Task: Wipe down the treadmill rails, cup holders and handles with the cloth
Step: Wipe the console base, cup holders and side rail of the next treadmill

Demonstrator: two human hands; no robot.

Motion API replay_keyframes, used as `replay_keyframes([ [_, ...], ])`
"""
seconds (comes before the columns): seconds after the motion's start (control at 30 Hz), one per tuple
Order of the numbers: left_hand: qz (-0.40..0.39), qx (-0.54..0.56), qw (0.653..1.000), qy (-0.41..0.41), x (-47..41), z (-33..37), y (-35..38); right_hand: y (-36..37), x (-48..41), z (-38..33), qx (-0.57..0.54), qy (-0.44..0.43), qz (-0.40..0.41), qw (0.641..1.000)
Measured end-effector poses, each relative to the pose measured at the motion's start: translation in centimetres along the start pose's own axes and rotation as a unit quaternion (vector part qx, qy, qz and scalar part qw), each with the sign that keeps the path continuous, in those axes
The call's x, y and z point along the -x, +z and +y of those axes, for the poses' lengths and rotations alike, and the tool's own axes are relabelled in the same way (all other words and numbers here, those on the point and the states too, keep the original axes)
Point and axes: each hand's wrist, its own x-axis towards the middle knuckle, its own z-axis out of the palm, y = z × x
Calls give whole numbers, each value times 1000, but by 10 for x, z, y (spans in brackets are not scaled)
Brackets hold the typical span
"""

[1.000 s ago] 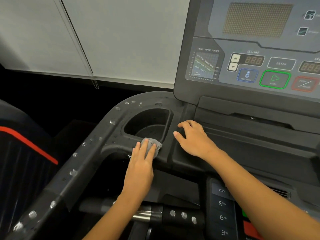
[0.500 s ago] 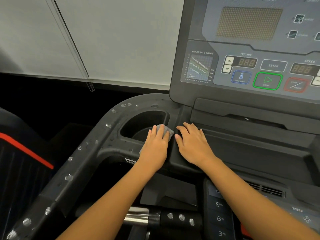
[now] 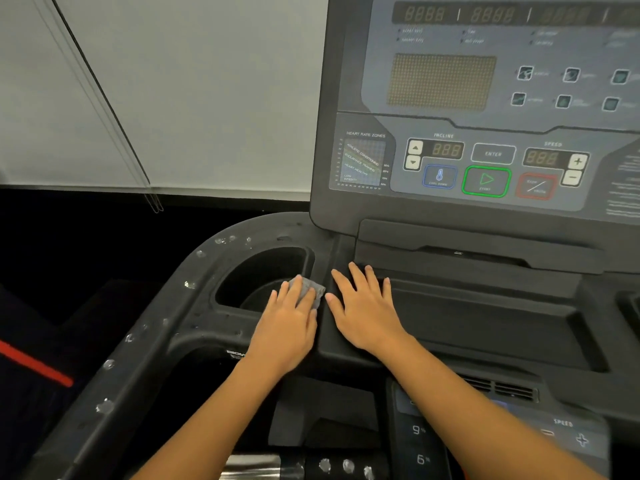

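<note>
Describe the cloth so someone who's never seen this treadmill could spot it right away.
Start at the big black treadmill console and drop to the dark oval cup holder at its lower left corner. On that holder's near right rim lies the small crumpled grey cloth, pressed under the fingers of the left hand. It is the only soft, pale grey thing on the black plastic; the right hand beside it rests bare.

You see a grey cloth (image 3: 307, 288) at frame centre, a black rail (image 3: 145, 344) dotted with whitish droplets lower left, a green-outlined start button (image 3: 486, 181) and red-outlined stop button (image 3: 536, 186) upper right.
</note>
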Motion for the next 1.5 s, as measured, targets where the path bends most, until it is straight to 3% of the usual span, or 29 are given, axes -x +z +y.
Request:
replay_keyframes([
  [0.27,35,49,998,32,13,-13,10,2,1,1,-16,1,3,1000],
  [0.57,-4,34,999,-3,-30,-12,8,3,0,-3,-65,11,29,997],
  [0.87,-4,-53,998,-27,-98,-5,4,-6,1,-3,-38,6,21,999],
  [1.17,20,-12,996,87,-71,-19,6,-11,-12,-9,-3,-17,8,1000],
  [1.27,-19,-39,997,71,-81,-20,2,-10,-15,-11,9,-18,8,1000],
  [1.5,-31,-47,998,26,-103,-15,0,-11,-18,-13,26,-18,10,999],
])
